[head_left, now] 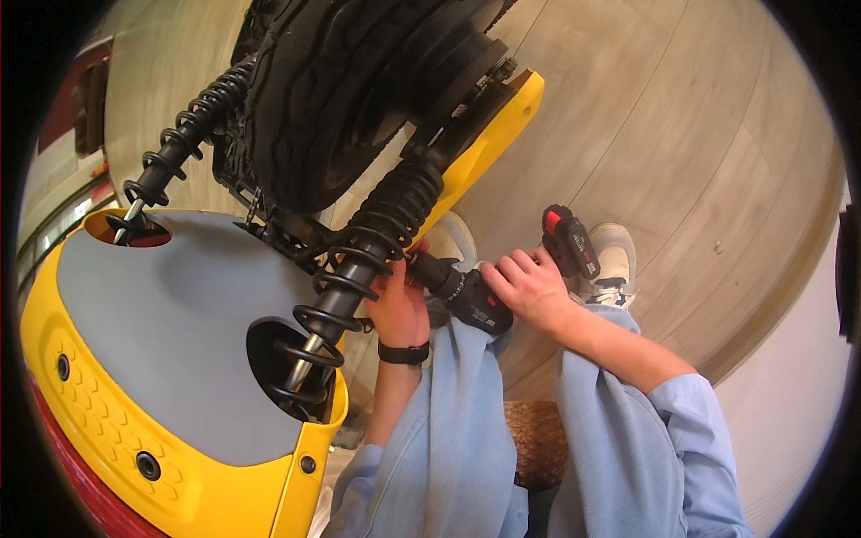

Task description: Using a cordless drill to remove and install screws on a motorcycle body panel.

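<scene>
Cordless drill (477,302) sits just right of the right shock absorber (359,255), its chuck (432,272) pointing left, probably to approach the mounting side-on. The right hand (532,291) has its fingers wrapped around the grip, seemingly bearing the weight; the left hand (399,309) has partly hidden fingers beside the chuck, perhaps for guidance, their hold impossible to tell.

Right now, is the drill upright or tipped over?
Tipped: the drill lies sideways in the right hand, its battery out to the right.

One head-worn view (a fisheye) looks down from nearby.
</scene>
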`<state>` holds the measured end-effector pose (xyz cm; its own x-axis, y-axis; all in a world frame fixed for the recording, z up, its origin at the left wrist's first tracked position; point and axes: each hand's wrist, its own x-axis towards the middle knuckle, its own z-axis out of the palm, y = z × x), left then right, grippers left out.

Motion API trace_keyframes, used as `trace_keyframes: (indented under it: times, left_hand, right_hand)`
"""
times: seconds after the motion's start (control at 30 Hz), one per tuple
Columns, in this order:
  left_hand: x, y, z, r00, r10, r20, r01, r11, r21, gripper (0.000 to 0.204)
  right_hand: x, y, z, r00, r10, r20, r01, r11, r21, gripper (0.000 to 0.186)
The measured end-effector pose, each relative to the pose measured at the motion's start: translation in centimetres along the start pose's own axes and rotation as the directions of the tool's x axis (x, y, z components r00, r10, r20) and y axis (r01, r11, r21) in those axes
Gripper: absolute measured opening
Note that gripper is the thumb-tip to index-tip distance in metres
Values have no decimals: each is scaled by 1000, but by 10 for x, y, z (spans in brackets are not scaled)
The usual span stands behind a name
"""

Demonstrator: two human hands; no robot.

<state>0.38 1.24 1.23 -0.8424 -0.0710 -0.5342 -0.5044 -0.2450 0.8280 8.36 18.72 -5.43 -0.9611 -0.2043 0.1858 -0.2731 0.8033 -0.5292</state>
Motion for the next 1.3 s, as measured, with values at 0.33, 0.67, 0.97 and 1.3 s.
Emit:
trace_keyframes:
  times: [0.33,0.67,0.97,1.3]
  left_hand:
    - [-2,1,1,995,-20,-97,15,999,-49,29]
    - [-1,-2,-2,988,-13,-155,13,1000,-3,28]
    - [-13,-12,-4,821,-505,266,497,862,103,64]
    - [-17,-19,-6,891,-439,114,419,894,161,44]
  right_hand:
    - [0,-2,0,998,14,69,-20,996,85,36]
    - [1,-4,-2,998,12,58,-16,998,64,34]
    - [0,-3,1,998,48,-32,-45,996,71,27]
    - [-6,-12,15,996,90,13,-91,987,134,23]
